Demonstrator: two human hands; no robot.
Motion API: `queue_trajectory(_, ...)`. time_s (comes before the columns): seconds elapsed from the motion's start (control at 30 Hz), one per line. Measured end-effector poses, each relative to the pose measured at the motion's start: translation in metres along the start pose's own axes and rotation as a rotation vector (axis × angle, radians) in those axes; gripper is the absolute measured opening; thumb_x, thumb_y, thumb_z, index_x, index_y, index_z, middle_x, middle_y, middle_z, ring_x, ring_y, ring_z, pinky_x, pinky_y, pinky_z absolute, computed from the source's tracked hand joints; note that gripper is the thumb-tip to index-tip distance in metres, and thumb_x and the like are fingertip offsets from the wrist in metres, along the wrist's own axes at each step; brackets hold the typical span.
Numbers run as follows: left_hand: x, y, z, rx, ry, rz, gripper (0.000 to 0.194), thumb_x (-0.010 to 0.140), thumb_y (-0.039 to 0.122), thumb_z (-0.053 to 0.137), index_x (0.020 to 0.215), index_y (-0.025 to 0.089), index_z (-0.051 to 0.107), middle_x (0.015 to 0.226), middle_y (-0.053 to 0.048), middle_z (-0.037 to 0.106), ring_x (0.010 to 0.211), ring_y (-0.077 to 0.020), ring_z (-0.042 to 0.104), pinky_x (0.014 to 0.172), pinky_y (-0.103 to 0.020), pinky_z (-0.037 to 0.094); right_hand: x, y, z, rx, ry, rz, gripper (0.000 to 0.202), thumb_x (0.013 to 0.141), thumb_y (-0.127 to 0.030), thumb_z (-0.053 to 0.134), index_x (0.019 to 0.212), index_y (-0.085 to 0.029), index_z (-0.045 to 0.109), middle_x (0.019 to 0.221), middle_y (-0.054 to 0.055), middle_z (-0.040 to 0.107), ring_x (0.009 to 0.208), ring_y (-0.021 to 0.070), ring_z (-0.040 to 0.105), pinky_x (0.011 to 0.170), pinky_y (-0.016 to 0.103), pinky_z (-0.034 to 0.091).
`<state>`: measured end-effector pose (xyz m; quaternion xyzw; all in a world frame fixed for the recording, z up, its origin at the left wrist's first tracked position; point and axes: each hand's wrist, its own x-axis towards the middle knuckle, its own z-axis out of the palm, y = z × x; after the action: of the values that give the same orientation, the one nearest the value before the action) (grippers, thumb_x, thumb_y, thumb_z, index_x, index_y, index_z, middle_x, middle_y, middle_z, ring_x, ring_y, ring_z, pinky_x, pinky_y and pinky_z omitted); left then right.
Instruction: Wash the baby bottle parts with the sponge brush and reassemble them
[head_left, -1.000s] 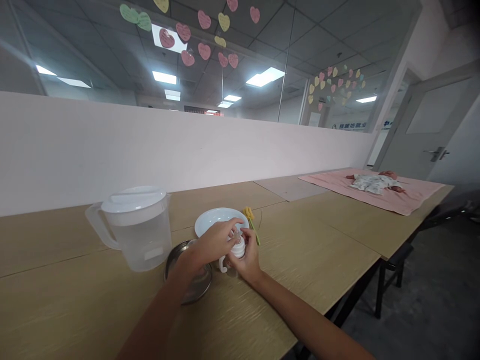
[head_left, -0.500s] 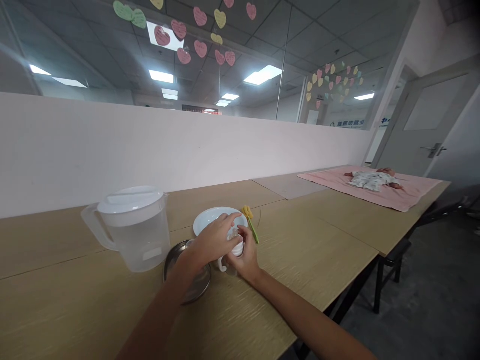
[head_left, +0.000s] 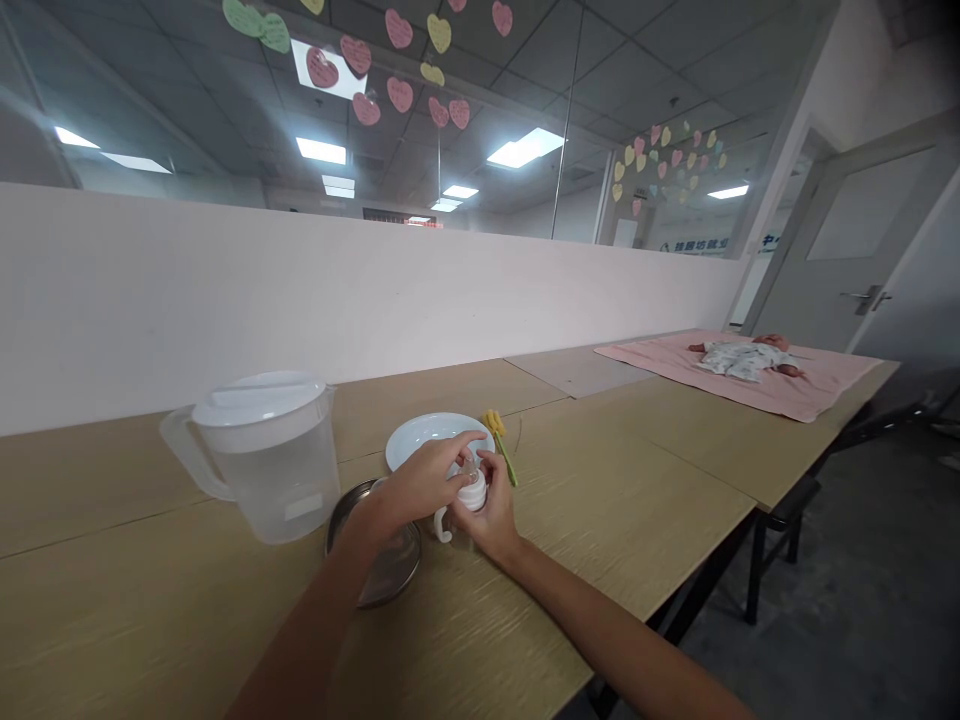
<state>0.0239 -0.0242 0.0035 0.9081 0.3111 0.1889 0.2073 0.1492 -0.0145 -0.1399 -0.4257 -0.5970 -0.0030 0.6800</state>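
Observation:
Both hands meet around a small baby bottle (head_left: 471, 492) with a white ring, a clear nipple on top and a white side handle low on its left. My left hand (head_left: 429, 478) reaches over from the left, its fingers closed at the nipple and ring. From the right, my right hand (head_left: 495, 512) wraps the bottle's collar. Just behind the hands lies a white plate (head_left: 409, 436), and beside it a yellow-headed brush (head_left: 504, 445) with a green handle. A round metal tray (head_left: 397, 575) is partly hidden under my left forearm.
A lidded, translucent pitcher (head_left: 281, 470) stands on the wooden table (head_left: 615, 490) at left. At the far right end, a baby doll (head_left: 742, 360) in patterned clothes lies on a pink cloth (head_left: 795, 400). A dark stool (head_left: 780, 525) is beside the table.
The fingers of my left hand have shifted slightly down and curled in around the nipple, and more of the white ring shows. Both hands otherwise stay at the bottle.

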Motion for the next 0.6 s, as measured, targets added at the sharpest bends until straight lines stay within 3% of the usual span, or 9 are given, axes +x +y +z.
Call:
queue_trajectory(0.3, -0.0020, 0.0034, 0.0048, 0.123, 0.050, -0.053, 0.048, 0.080, 0.023, 0.041, 0.128, 0.021, 0.046, 0.116, -0.007, 0.061, 0.103, -0.0219, 0.056, 0.084, -0.031, 0.042, -0.0026, 0.0053, 0.0002, 0.074, -0.053, -0.024, 0.056, 0.069, -0.028, 0.063, 0.119, -0.019, 0.039, 0.106, 0.009, 0.055, 0.097, 0.0224, 0.057, 0.084, 0.040, 0.048)
queue_trajectory(0.6, -0.0010, -0.0029, 0.0068, 0.186, 0.068, -0.092, 0.047, 0.079, 0.031, 0.045, 0.126, 0.023, 0.047, 0.095, -0.002, 0.066, 0.094, -0.0203, 0.058, 0.075, -0.028, 0.043, -0.0021, 0.0038, -0.0007, 0.040, -0.031, 0.025, 0.056, 0.069, -0.031, 0.064, 0.118, -0.020, 0.038, 0.105, 0.010, 0.054, 0.096, 0.0225, 0.057, 0.084, 0.040, 0.048)
